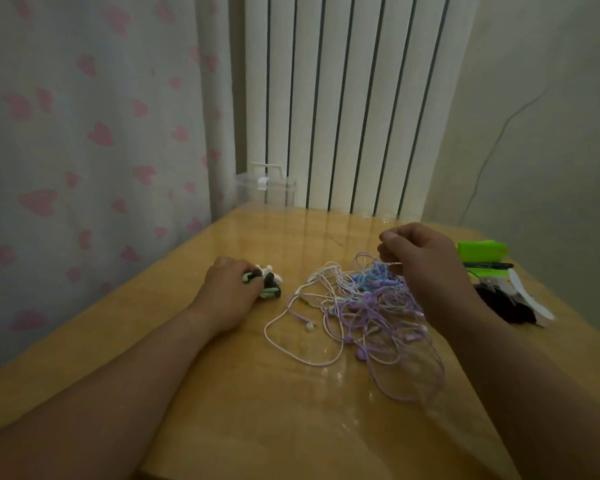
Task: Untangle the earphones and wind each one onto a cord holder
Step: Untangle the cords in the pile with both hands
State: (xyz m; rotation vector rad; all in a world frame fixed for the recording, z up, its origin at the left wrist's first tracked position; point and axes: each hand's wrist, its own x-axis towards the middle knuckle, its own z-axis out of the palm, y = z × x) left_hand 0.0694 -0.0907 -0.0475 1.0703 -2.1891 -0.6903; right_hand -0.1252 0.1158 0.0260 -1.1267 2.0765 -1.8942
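Observation:
A tangle of earphones [368, 306] in purple, white and light blue cords lies on the wooden table [291, 410], with loose loops spreading toward me. A white earbud [310, 326] lies at its left side. My right hand [420, 261] hovers over the far part of the tangle and pinches a cord end between thumb and fingers. To the left, a small pile of cord holders [269, 281] in mint green, black and white sits on the table. My left hand [227, 289] rests on the table, its fingers curled round a mint holder at the pile's left.
A clear plastic container [265, 188] stands at the table's far edge before a white radiator [347, 98]. At the right edge lie a green box [482, 251], a dark pen [487, 265], a black bundle [503, 306] and white strips. A curtain with pink hearts hangs left.

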